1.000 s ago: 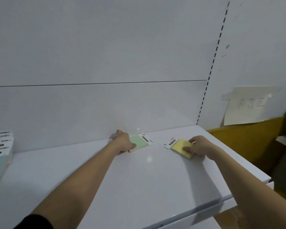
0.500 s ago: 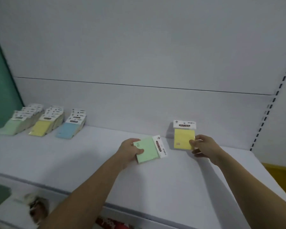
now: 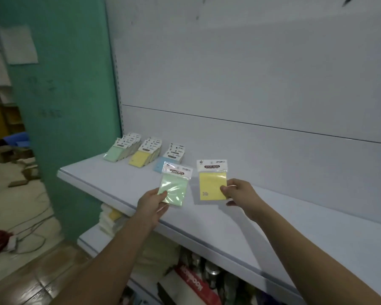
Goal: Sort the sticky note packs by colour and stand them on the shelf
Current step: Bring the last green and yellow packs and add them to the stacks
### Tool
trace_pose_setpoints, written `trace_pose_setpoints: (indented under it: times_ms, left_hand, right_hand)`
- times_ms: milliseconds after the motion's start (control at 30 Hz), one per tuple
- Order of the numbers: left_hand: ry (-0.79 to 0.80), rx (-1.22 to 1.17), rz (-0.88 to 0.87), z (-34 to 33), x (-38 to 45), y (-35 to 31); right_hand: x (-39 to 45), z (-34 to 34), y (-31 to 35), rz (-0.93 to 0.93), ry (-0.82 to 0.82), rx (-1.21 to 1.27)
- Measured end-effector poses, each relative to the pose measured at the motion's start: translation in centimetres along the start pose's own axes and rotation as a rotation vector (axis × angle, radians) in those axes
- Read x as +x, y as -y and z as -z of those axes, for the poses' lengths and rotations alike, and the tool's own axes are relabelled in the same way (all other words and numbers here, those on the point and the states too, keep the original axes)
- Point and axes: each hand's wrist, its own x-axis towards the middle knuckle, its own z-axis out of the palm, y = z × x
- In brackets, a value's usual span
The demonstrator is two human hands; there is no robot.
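Note:
My left hand (image 3: 152, 202) pinches the lower left corner of a green sticky note pack (image 3: 175, 186), held up above the white shelf (image 3: 218, 219). My right hand (image 3: 238, 191) pinches the right edge of a yellow sticky note pack (image 3: 211, 181), also lifted and facing me. At the shelf's far left stand three leaning rows of packs: a green row (image 3: 121, 148), a yellow row (image 3: 144, 154) and a blue row (image 3: 171, 157), the last partly hidden behind the green pack I hold.
A teal pillar (image 3: 68, 106) rises left of the shelf. Under the shelf lies a lower shelf (image 3: 90, 238) with stacked pads and boxes. Cables and clutter lie on the floor (image 3: 20, 216) at the left. The white back panel (image 3: 251, 84) closes the shelf behind.
Both packs were lifted off the shelf's right part and carried left with my hands. The view swung left, bringing the three sorted rows close.

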Motion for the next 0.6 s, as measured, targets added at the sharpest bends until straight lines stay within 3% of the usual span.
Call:
trace_pose_setpoints:
  times_ms: [133,300,600]
  left_hand:
    - [-0.067,0.048,-0.057,6.1,0.3,-2.7]
    - [-0.012,0.064,-0.082,14.0,2.1,-7.8]
    - [0.053,0.121,-0.114,22.8,3.7,-14.1]
  right_hand:
    - [0.7,-7.8,1.8,0.023,0.019,-0.083]
    - [1.4,-16.5,3.8,0.029,-0.04,-0.081]
    - [3.7,-25.0,7.8,0.01,-0.139,-0.048]
